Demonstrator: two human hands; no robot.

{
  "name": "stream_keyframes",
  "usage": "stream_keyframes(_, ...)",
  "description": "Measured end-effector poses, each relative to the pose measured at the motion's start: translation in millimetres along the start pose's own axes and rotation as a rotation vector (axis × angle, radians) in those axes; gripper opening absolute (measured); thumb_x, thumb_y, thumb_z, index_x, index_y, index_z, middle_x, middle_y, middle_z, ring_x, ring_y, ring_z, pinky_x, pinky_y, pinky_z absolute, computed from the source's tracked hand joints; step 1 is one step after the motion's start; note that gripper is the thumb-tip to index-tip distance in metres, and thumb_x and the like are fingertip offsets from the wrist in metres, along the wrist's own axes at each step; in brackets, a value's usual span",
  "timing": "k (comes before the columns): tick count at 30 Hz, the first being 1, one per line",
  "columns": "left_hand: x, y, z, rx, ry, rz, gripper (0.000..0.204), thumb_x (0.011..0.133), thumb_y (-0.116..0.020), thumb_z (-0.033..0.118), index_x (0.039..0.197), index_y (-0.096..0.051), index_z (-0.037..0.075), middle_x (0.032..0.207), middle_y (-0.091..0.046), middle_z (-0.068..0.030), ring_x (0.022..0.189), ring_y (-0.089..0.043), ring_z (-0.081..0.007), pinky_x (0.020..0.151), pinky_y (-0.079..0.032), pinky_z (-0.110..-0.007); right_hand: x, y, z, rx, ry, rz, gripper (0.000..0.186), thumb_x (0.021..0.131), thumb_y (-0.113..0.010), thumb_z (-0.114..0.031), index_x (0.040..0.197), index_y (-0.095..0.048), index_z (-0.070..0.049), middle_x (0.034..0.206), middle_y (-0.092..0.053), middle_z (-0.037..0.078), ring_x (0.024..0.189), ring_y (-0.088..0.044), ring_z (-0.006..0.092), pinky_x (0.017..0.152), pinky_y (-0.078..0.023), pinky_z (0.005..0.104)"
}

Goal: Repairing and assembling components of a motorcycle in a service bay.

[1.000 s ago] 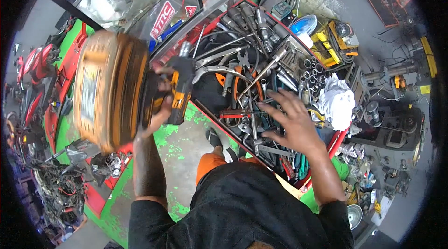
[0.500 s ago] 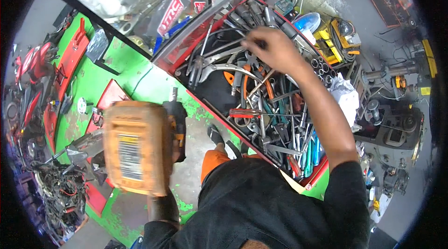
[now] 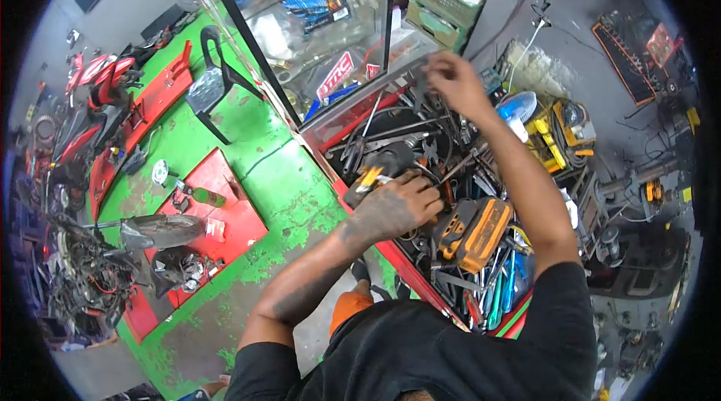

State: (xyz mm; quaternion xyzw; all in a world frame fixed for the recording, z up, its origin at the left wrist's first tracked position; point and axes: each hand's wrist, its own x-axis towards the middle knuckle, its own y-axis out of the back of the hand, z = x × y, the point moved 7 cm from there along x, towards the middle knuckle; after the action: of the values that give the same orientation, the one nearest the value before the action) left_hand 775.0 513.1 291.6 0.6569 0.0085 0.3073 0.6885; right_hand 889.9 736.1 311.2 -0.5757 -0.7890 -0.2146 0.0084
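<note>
My left hand [image 3: 402, 209] is wrapped round the handle of a yellow-and-black cordless impact wrench [image 3: 475, 234], its battery toward my right. The tool's head, smeared by motion, points left over the red-rimmed tool tray [image 3: 409, 272]. Past the tray's far part, my right hand [image 3: 456, 85] hangs raised with its fingers curled together. Whatever they may hold is too blurred to make out. Below both hands lie wrenches, sockets and pliers, partly covered by the impact wrench; several screwdrivers [image 3: 502, 292] show at the near end.
A glass-fronted cabinet [image 3: 300, 48] borders the tray at the far left. Yellow tools [image 3: 544, 142] and a small blue-white fan [image 3: 517, 107] stand to the right. On the green floor at left are a red platform [image 3: 233, 213], a wheel [image 3: 167, 230] and a black chair-like frame [image 3: 218, 85].
My left hand has brought the impact wrench from beside the tray to over it, turning it. My right hand has lifted away from the tools toward the far side. The view has shifted left.
</note>
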Motion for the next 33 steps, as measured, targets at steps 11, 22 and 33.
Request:
stream_keyframes(11,-56.4,121.6,79.9,-0.21,0.769,0.458,0.023,0.092,-0.069,0.014,0.111,-0.06,0.005,0.103,-0.064,-0.0143,0.093,-0.067,-0.0254,0.074,-0.056,-0.038,-248.9,89.3,-65.3,0.671,-0.139,-0.104,0.04,0.091,-0.07,-0.04,0.116,-0.058,-0.011,0.142,-0.054,0.014,0.136,-0.049,0.0309,0.103,-0.044,0.0492)
stream_keyframes(22,-30.1,58.0,291.1,0.09,0.758,0.573,0.081,0.083,-0.075,0.028,0.15,-0.037,0.002,0.153,-0.037,-0.0194,0.141,-0.034,-0.0462,0.116,-0.029,-0.057,-406.9,-58.6,-105.4,1.268,-0.563,-0.535,0.045,0.102,-0.05,-0.036,0.139,-0.053,-0.012,0.13,-0.064,0.006,0.116,-0.064,0.024,0.097,-0.053,0.0418)
stream_keyframes(33,-211.1,21.9,584.9,-0.199,1.357,1.228,0.024,0.101,-0.056,0.013,0.12,-0.062,0.001,0.107,-0.069,-0.0169,0.104,-0.067,-0.0338,0.091,-0.053,-0.042,-630.2,-126.0,-124.5,0.757,-0.684,-1.0,0.039,0.099,-0.061,-0.043,0.097,-0.061,-0.004,0.067,-0.058,0.005,0.045,-0.05,0.0131,0.037,-0.038,0.0278)
